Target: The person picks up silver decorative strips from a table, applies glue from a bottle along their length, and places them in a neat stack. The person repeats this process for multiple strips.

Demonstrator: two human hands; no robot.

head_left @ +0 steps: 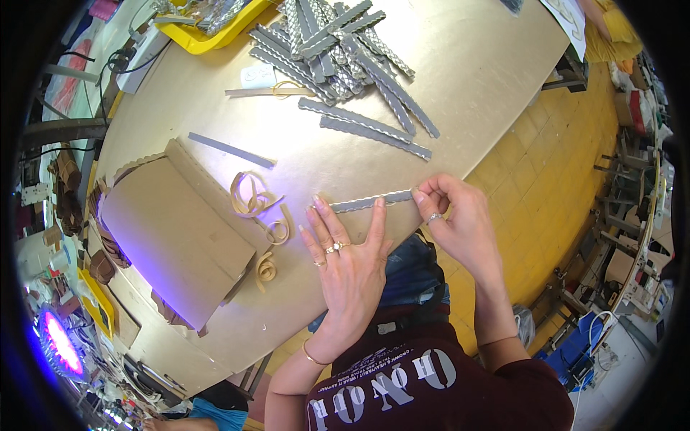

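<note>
A narrow grey strip with a braided silvery edge (pixel 370 202) lies on the table near its front edge. My left hand (pixel 351 269) is spread flat, its fingertips resting on the strip's left part and holding it against the tabletop. The right end of the same strip is pinched between the thumb and forefinger of my right hand (pixel 460 219). Left of my left hand lie curled tan ribbons (pixel 249 197). Farther off, two loose braided strips (pixel 366 129) lie side by side, and beyond them is a heap of similar strips (pixel 323 50).
The tan table (pixel 287 345) carries a stack of brown card sheets (pixel 176 237) at left. A plain grey strip (pixel 231 149) and a strip with a yellow band (pixel 269 92) lie farther back. A yellow tray (pixel 215 36) stands at the far left. Another person's yellow clothing (pixel 611 36) shows far right.
</note>
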